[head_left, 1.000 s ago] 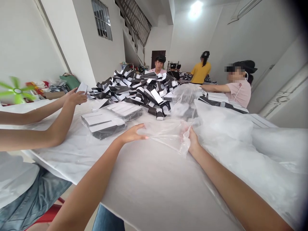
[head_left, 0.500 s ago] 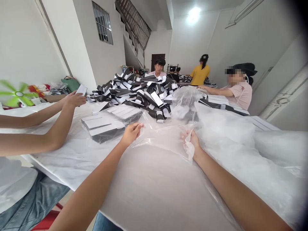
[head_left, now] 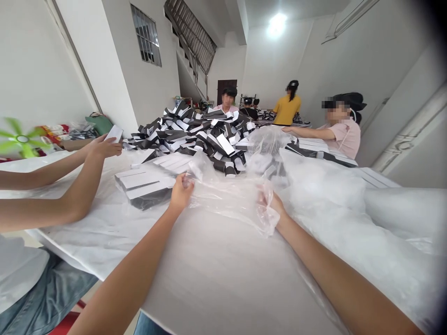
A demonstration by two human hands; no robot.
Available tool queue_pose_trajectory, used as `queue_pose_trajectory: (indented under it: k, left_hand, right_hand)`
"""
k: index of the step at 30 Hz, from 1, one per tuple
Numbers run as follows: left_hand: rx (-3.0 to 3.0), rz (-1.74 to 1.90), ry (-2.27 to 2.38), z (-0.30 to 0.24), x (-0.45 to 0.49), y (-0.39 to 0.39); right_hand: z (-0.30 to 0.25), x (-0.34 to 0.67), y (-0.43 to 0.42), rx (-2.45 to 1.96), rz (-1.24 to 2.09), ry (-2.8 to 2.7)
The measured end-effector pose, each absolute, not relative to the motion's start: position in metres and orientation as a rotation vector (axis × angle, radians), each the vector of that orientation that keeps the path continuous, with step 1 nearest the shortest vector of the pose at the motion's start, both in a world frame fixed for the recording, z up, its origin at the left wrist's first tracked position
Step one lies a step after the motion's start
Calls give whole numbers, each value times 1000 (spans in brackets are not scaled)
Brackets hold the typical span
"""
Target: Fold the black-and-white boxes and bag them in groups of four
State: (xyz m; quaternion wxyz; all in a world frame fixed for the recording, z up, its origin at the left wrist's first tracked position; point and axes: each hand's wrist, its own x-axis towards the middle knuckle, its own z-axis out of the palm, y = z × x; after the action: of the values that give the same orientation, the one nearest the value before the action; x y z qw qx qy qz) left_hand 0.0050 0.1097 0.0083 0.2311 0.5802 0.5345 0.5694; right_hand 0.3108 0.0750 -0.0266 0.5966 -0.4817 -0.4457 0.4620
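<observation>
A clear plastic bag [head_left: 223, 195] is stretched between my two hands, a little above the white-covered table [head_left: 223, 274]. My left hand [head_left: 181, 191] pinches the bag's left edge, its fingers closed. On the right side, my right hand [head_left: 274, 202] is partly inside or behind the crumpled film, and its fingers show only dimly through it as they grip the bag. Just left of my left hand lies a bagged stack of white and black folded card pieces [head_left: 146, 184]. Beyond the bag rises a large heap of black and white card pieces [head_left: 206, 135].
At the left, a co-worker's hands [head_left: 106, 144] hold a white card piece near a spinning green fan [head_left: 21, 138]. Bulky clear plastic bags [head_left: 335, 214] cover the table's right side. Another person in pink [head_left: 344, 135] reaches across at the far right.
My left hand has shifted slightly left, and the bag is drawn out wider and flatter between my hands. My right hand sits further within the crumpled film.
</observation>
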Motion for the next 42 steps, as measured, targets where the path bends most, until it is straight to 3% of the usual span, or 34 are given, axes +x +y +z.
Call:
queue_pose_trajectory:
  k: [5, 10, 16, 23, 31, 37, 39, 42]
  left_hand:
    - [2004, 1814, 1313, 24, 41, 75]
    - [1681, 1449, 934, 33, 75, 44]
    - [1720, 935, 947, 17, 79, 48]
    - [1481, 919, 946, 7, 83, 55]
    - [1401, 833, 948, 6, 72, 61]
    - [1369, 886, 1037, 8, 71, 61]
    - [1396, 899, 1044, 7, 71, 62]
    - [1428, 906, 1039, 6, 71, 62]
  right_hand:
    - [-17, 279, 56, -1163, 733, -1098]
    - [-7, 247, 34, -1275, 322, -1333]
    - [-10, 243, 31, -1362, 240, -1414]
    - [-18, 246, 31, -1363, 154, -1560]
    - [-20, 247, 33, -1336, 311, -1451]
    - [-20, 246, 28, -968, -138, -1649]
    - [-21, 243, 26, -937, -46, -1831]
    - [-23, 240, 29, -1032, 445, -1817]
